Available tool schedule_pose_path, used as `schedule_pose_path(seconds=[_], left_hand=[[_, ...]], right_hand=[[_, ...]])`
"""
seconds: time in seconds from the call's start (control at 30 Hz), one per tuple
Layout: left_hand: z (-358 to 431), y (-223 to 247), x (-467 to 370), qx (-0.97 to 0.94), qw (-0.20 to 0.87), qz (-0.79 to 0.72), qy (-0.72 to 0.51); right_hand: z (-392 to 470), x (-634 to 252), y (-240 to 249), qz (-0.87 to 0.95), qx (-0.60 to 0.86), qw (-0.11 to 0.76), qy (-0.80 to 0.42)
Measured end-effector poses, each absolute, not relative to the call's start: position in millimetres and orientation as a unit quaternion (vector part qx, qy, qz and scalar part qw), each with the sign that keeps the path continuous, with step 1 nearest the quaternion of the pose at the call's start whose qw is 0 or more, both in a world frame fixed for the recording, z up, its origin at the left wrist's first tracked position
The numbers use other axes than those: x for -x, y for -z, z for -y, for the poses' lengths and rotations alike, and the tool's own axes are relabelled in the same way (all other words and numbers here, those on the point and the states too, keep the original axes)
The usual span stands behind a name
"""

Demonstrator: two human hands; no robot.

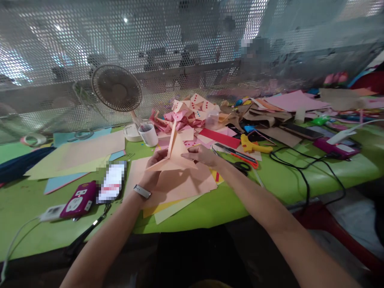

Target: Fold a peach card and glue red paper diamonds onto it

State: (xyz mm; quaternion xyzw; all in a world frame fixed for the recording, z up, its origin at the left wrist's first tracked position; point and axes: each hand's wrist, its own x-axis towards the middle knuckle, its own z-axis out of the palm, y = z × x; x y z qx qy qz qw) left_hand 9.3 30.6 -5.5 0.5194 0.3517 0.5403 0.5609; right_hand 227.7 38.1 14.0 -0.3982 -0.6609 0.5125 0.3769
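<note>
Between my hands is a folded peach paper piece (177, 154), with a narrow flap standing up and panels spreading out below. My left hand (154, 166) grips its left side, the fingers partly hidden behind the paper. With thumb and fingers together, my right hand (199, 155) pinches the right panel. Underneath lie peach paper sheets (177, 186), with yellow and pale green sheets (177, 210) poking out at the front. To the right of my right hand are a utility knife (235, 152) and black-handled scissors (241, 166).
Behind my hands is a heap of folded dotted paper (195, 110). A fan (117, 88) and a white cup (148, 135) stand at back left. A phone (112, 182) and a purple power strip (79, 200) lie left; a yellow glue gun (255, 145) and black cables (303, 172) lie right.
</note>
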Motion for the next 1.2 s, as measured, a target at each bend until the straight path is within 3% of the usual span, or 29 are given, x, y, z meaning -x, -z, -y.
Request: schedule_pose_path(seconds=[0.13,0.27,0.4,0.57,0.73,0.8,0.87,0.9,1.07,1.13,1.2], left_hand=[[-26,8,-10,-0.525,0.593,-0.387,-0.471],[-20,9,-17,-0.480,0.667,-0.387,-0.418],[-24,5,-16,-0.386,0.636,-0.432,-0.510],[-31,1,-8,-0.435,0.584,-0.474,-0.494],[-31,2,-8,-0.433,0.565,-0.489,-0.504],[-32,3,-8,-0.434,0.560,-0.490,-0.507],[-32,3,-8,-0.440,0.557,-0.490,-0.506],[-32,3,-7,-0.443,0.556,-0.490,-0.506],[-33,3,-9,-0.440,0.556,-0.489,-0.509],[-33,2,-11,-0.437,0.557,-0.492,-0.506],[-32,2,-12,-0.437,0.555,-0.494,-0.506]], right_hand=[[-31,-215,-11,0.678,0.447,0.486,-0.323],[-23,-206,-12,0.686,0.475,0.512,-0.205],[-29,-205,-4,0.627,0.456,0.559,-0.294],[-47,-215,-3,0.474,0.446,0.595,-0.471],[-50,-252,-57,0.447,0.415,0.673,-0.419],[-44,-277,-81,0.499,0.415,0.665,-0.371],[-34,-304,-93,0.572,0.460,0.591,-0.333],[-27,-318,-95,0.623,0.499,0.516,-0.312],[10,-362,-66,0.736,0.668,0.011,-0.108],[19,-366,-51,0.730,0.676,-0.080,-0.071],[24,-367,-40,0.729,0.673,-0.106,-0.064]])
